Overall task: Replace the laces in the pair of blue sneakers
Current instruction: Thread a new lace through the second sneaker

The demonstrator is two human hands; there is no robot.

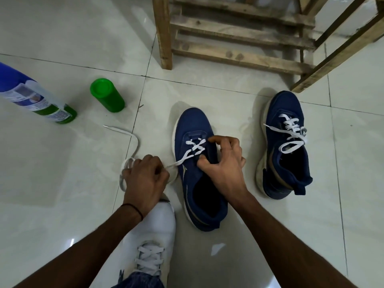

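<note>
A blue sneaker (195,173) stands on the floor in the middle, with a white lace (194,147) crossed through its front eyelets. My left hand (144,179) grips one strand of that lace, pulled taut to the left of the shoe; the loose end loops away over the tiles. My right hand (223,161) rests on the shoe's right eyelet row, fingers curled and pinching the lace there. The second blue sneaker (284,146) lies to the right, with a white lace (291,134) loosely threaded through it.
A green cap (107,94) and a blue-and-green spray can (35,98) stand at the left. A wooden frame (239,38) rises behind the shoes. My own foot in a white sneaker (151,242) is planted at the bottom, just left of the middle shoe.
</note>
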